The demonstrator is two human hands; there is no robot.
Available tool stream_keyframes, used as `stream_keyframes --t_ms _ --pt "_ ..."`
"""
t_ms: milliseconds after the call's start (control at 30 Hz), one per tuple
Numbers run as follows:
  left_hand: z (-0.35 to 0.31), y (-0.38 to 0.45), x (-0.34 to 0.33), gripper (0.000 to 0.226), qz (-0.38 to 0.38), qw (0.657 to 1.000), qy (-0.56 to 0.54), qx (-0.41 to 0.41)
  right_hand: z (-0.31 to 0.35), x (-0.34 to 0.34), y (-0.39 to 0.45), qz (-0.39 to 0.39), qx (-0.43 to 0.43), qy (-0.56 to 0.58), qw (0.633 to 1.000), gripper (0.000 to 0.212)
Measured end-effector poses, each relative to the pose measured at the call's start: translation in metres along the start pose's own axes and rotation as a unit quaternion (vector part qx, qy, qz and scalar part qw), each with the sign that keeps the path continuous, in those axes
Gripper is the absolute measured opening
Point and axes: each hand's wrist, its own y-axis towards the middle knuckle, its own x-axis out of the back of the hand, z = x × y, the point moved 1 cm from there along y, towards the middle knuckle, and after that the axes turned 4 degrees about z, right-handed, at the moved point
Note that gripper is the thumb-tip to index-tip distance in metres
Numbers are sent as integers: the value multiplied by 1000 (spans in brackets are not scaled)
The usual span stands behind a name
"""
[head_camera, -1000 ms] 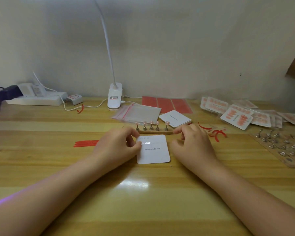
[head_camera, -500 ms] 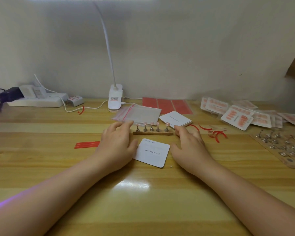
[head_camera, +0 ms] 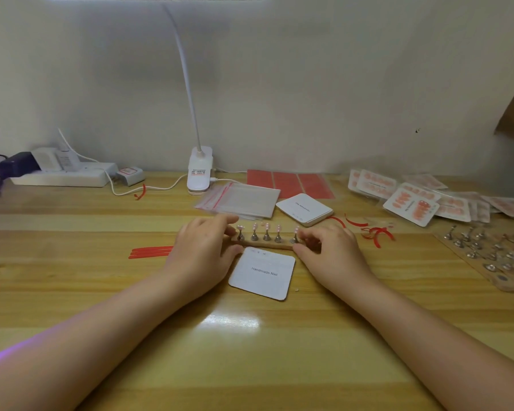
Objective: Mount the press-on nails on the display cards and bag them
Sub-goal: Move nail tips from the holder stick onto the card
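Both hands grip the ends of a wooden strip [head_camera: 267,244] that holds five small metal stands topped with pink nails [head_camera: 267,226]. The left hand [head_camera: 204,253] pinches its left end, the right hand [head_camera: 328,253] its right end. Just near of the strip a white card [head_camera: 263,272] lies flat on the table [head_camera: 72,292]. Farther away lie clear bags [head_camera: 244,200], a card stack [head_camera: 304,209] and, far right, bagged sets [head_camera: 410,200].

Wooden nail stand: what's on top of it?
Five metal holders, each tipped with a pink nail, stand on the wooden strip. Both hands cover its ends.
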Motion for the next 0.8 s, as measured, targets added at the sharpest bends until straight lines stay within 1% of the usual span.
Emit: stream_keyframes --t_ms 67,167,267,333,433,600,700,800 --pt "1 1 0 46 -1 1000 1 1 1 1 0 2 7 1 1000 20" --pt "3 1 0 40 -7 1000 -7 2 2 3 -2 1 -6 24 1000 20" --pt "2 1 0 38 -10 1000 -4 -5 4 5 -3 -6 -21 72 997 7" --pt "1 1 0 38 -7 1000 -3 -7 5 5 -3 -16 -28 84 996 4" --pt "1 1 0 37 5 1000 -6 -8 3 4 -4 -32 -21 84 996 11" --pt "2 0 0 37 14 1000 -12 4 2 2 -3 -45 -9 59 997 10" --pt "1 -1 1 38 8 1000 -11 5 2 1 -4 -65 14 40 997 7" --pt "-2 -2 2 40 1 1000 -9 2 4 2 -6 -81 39 45 995 10"
